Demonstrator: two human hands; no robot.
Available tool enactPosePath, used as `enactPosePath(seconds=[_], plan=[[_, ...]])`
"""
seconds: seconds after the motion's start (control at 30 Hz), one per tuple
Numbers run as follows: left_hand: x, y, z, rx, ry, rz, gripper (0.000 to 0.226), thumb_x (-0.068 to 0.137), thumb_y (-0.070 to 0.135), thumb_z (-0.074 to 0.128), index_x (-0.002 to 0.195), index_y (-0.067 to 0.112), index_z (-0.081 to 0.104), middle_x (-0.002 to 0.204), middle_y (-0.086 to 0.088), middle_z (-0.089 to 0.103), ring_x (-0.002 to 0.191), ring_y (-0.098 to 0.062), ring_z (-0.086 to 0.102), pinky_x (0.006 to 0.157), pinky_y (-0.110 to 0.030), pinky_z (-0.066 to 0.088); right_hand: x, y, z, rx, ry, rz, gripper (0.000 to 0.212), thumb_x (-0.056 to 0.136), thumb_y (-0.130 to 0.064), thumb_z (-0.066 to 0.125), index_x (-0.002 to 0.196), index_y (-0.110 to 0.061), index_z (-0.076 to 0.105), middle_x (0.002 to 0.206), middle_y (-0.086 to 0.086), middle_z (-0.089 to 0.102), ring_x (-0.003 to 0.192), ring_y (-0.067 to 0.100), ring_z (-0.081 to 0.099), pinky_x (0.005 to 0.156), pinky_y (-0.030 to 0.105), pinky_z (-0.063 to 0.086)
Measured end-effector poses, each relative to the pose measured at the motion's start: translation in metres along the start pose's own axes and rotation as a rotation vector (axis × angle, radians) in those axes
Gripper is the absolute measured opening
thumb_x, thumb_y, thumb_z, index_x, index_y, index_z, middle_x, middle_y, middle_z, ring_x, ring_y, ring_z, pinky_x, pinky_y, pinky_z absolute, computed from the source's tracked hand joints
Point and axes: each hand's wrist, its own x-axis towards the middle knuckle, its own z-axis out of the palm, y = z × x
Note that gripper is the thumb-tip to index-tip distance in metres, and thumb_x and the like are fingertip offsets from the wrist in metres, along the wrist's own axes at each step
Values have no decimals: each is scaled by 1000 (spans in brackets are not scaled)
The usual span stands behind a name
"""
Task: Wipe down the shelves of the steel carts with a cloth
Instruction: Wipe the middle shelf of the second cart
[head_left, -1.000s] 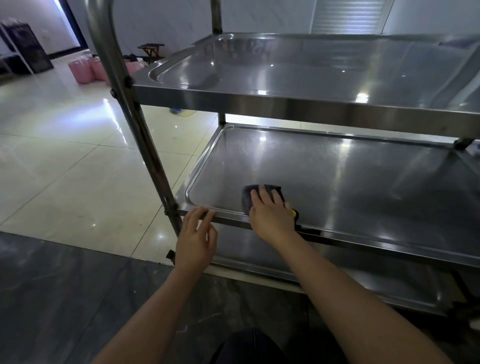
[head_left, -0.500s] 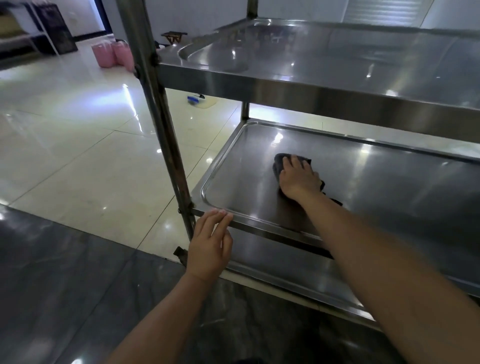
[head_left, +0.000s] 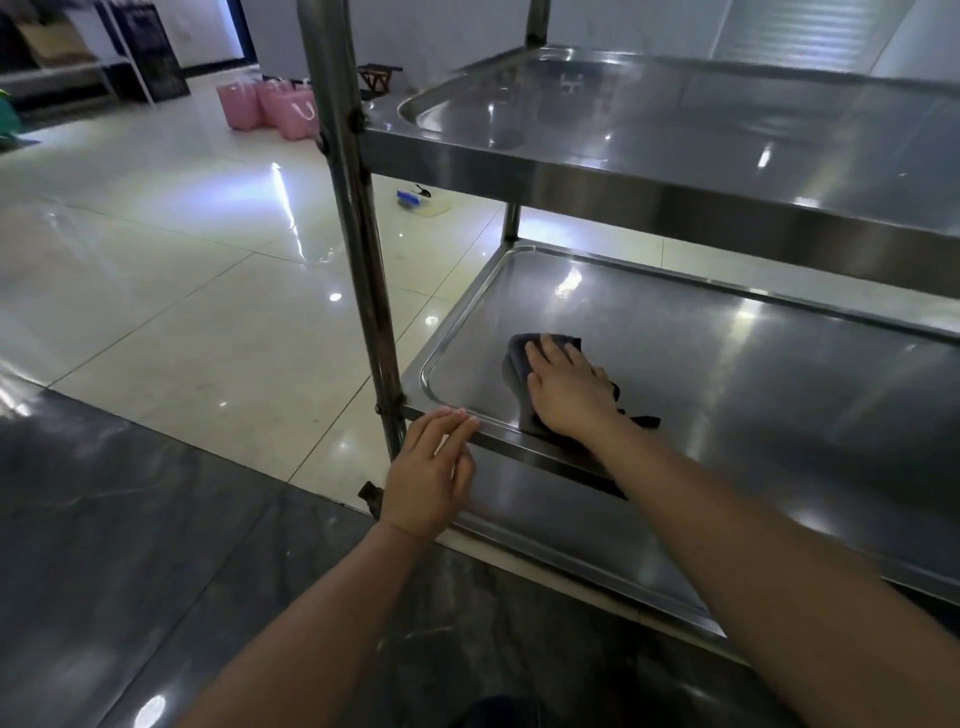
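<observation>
A steel cart fills the right half of the view, with a top shelf (head_left: 675, 130), a middle shelf (head_left: 727, 374) and a bottom shelf (head_left: 561, 535). A dark grey cloth (head_left: 517, 364) lies near the middle shelf's front left corner. My right hand (head_left: 566, 395) presses flat on the cloth, fingers spread over it. My left hand (head_left: 431, 473) rests with its fingertips on the middle shelf's front rim, beside the cart's front left post (head_left: 358, 234); it holds nothing.
Pale glossy floor tiles stretch to the left, with dark marble floor under me. Pink bags (head_left: 270, 106) stand at the back left. A small blue object (head_left: 410, 197) lies on the floor beyond the cart. A dark rack (head_left: 150, 57) stands at the far left.
My right hand slid the cloth away from the front rim, then back toward the front left corner. The view shifted left and closer. My left hand stays on the rim.
</observation>
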Motion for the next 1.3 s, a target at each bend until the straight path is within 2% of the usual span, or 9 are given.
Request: enactPosePath(seconds=[0.13, 0.23, 0.4, 0.5, 0.6, 0.83, 1.07, 1.2, 1.3], plan=[[4, -1, -19, 1, -54, 62, 38, 101, 23, 48, 130, 9, 67, 135, -6, 62, 131, -20, 52, 103, -37, 54, -41, -5, 6, 15, 16, -82, 53, 108, -37, 22, 160, -30, 12, 169, -6, 1, 154, 26, 7, 121, 51, 20], [5, -6, -29, 60, -60, -4, 40, 102, 27, 45, 132, 10, 65, 144, -7, 56, 139, -23, 45, 110, -40, 46, -54, -14, 8, 16, -6, -124, 53, 108, -37, 22, 160, -30, 12, 169, -6, 0, 154, 26, 6, 121, 51, 20], [7, -7, -33, 30, -39, -75, 32, 95, 7, 61, 126, 8, 68, 130, -5, 60, 127, -18, 48, 99, -41, 55, -46, -39, 13, 23, -24, -196, 53, 108, -36, 24, 159, -31, 11, 168, -7, 0, 154, 26, 5, 120, 51, 19], [6, -9, -31, -5, -22, -81, 33, 99, 16, 53, 127, 8, 67, 131, -4, 60, 128, -17, 48, 102, -41, 54, -22, -33, 7, 40, -49, -159, 54, 108, -38, 21, 160, -32, 10, 168, -8, -1, 154, 25, 4, 120, 51, 20], [3, -10, -27, -23, -22, -94, 40, 101, 26, 44, 131, 10, 66, 135, -3, 60, 133, -21, 50, 105, -47, 53, 8, -17, 0, 33, -21, -71, 54, 108, -39, 17, 160, -31, 9, 169, -8, -1, 154, 25, 4, 120, 50, 16], [-1, -17, -17, 32, -17, -84, 43, 104, 30, 42, 136, 12, 64, 140, -4, 59, 136, -28, 51, 105, -51, 53, 74, 8, -9, 78, 9, 76, 55, 107, -35, 20, 161, -28, 10, 169, -4, 0, 154, 27, 3, 122, 51, 13], [-5, -19, -11, 59, 6, -76, 45, 104, 31, 41, 139, 13, 62, 144, -6, 58, 142, -26, 45, 113, -44, 42, 115, -16, -12, 72, 36, 47, 56, 106, -30, 24, 160, -24, 12, 169, -1, 2, 154, 32, 5, 121, 52, 15], [-5, -21, -12, 52, 26, -54, 44, 102, 28, 44, 140, 13, 61, 147, -4, 55, 145, -15, 37, 117, -38, 33, 118, -36, -4, 49, 63, -65, 54, 106, -32, 25, 159, -24, 17, 167, -1, 9, 152, 33, 11, 118, 54, 19], [-4, -20, -17, 20, -16, -82, 45, 102, 26, 44, 143, 16, 58, 152, 4, 49, 149, -3, 27, 120, -22, 25, 102, -52, 1, 21, 60, -148, 53, 107, -36, 23, 158, -26, 19, 167, -1, 11, 152, 32, 13, 117, 54, 21]])
